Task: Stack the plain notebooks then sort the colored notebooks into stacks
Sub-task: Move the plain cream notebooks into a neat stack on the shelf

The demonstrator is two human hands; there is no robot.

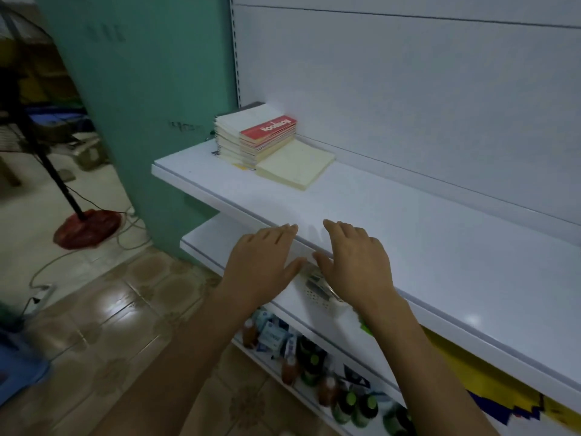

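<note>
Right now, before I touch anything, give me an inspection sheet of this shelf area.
Surface: white shelf, glossy.
Job's things: pale notebook stack and red-topped stack side by side at the shelf's left end; cream notebook flat beside them.
Clutter: bottles lower down; small white item below the hands, unclear.
Grippers: left hand and right hand open, fingers straight, at the shelf's front edge, holding nothing.
Cables: cord on the floor by the fan base.
Surroundings: green wall, tiled floor.
</note>
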